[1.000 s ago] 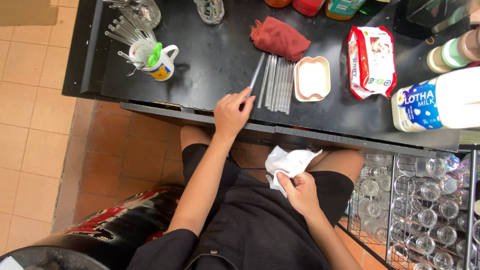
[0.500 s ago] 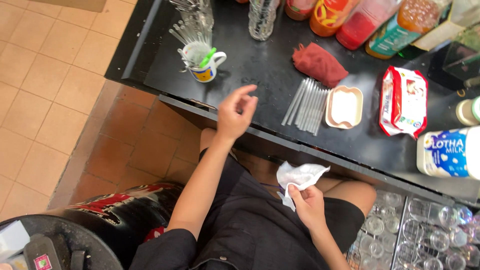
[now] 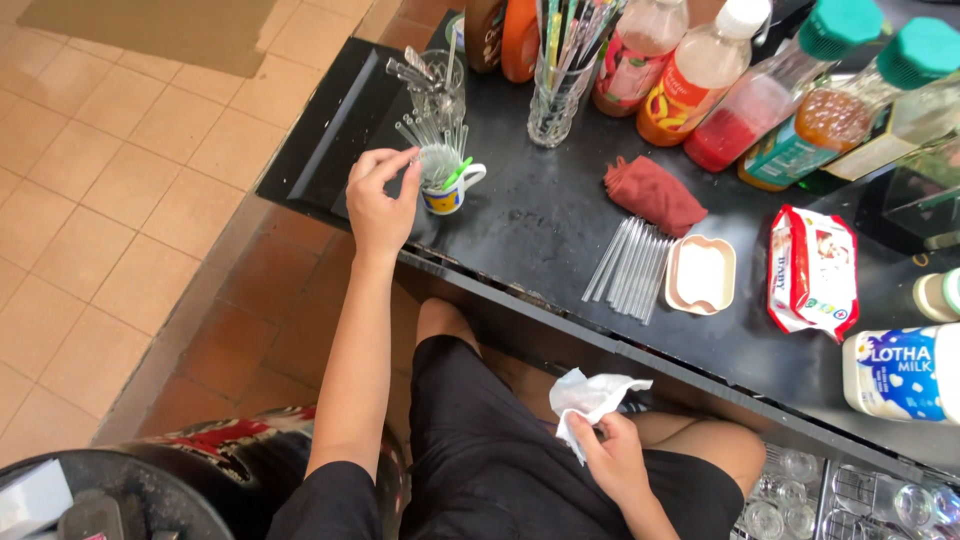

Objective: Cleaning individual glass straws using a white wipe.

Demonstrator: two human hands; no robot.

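The left hand (image 3: 380, 205) is raised over the counter's (image 3: 540, 225) left end, thumb and forefinger pinched on a clear straw (image 3: 410, 163) at the rim of a small white mug (image 3: 447, 190) with a coloured band. The mug stands near the counter's front-left corner and is packed with clear straws that fan upward, with a green piece tucked among them. The right hand (image 3: 615, 455) rests low over the lap, below the counter's front edge, fingers closed on a crumpled white tissue (image 3: 590, 395). A loose row of clear straws (image 3: 630, 268) lies side by side near the front edge at the middle, just beside a small cream dish (image 3: 702, 275); a folded red cloth (image 3: 655, 195) lies behind them, and a red-and-white wipes packet (image 3: 812, 270) sits to the right of the dish. Syrup bottles (image 3: 720, 90) line the back edge, and a glass of utensils (image 3: 555, 95) stands to their left. Half a second ago the left hand hung in the air between the straw row and the mug, clear of the rim; a second ago it was touching the near end of the straw row. Now it is at the mug. The right hand has kept its hold on the tissue throughout and has hardly shifted over the lap.
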